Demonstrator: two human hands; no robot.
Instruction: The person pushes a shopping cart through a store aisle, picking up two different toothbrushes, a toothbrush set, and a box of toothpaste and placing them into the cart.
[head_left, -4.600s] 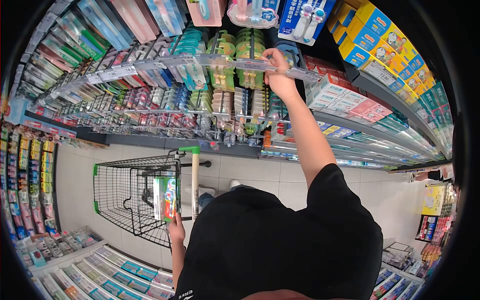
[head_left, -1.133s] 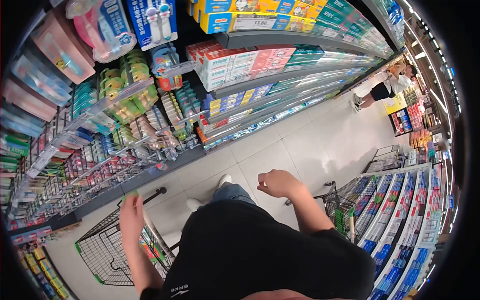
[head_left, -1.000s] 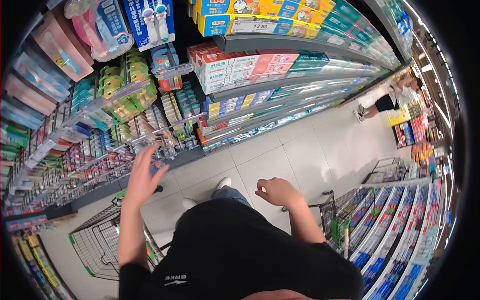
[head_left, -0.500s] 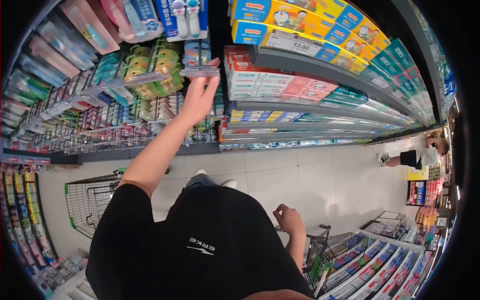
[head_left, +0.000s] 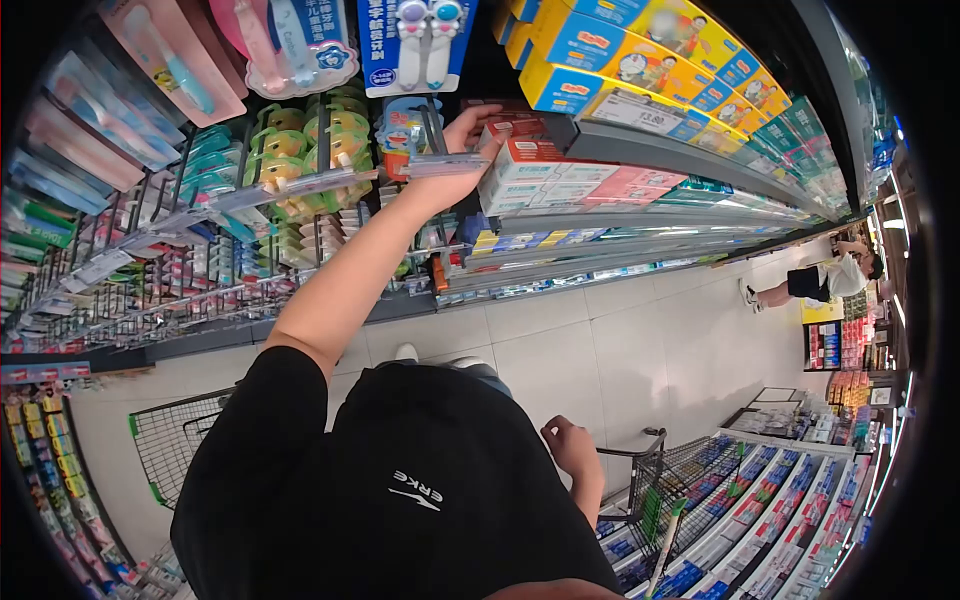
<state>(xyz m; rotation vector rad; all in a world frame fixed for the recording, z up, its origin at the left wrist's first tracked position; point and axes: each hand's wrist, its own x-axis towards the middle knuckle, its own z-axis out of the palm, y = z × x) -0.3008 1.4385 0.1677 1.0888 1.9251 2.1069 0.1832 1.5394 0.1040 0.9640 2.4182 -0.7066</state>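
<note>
My left hand [head_left: 455, 160] is raised to the shelf, its fingers curled over the left end of a red and white box [head_left: 535, 152] that tops a stack of like boxes. A clear price strip [head_left: 440, 166] crosses just in front of the thumb. Green toothbrush packs [head_left: 320, 135] hang to the left of the hand. Low by my hip, my right hand [head_left: 568, 447] is loosely curled with nothing in it, just left of the handle of a wire cart [head_left: 672, 478].
Yellow and blue boxes [head_left: 640, 60] fill the shelf above. A second wire cart [head_left: 165, 450] stands at the lower left. Another person [head_left: 815, 282] crouches far down the tiled aisle. Low shelves of boxed goods [head_left: 770, 530] run along the lower right.
My left hand left the cart, rose past the hanging toothbrushes and moved right onto the red and white box. My right hand dropped from the hooks to my side.
</note>
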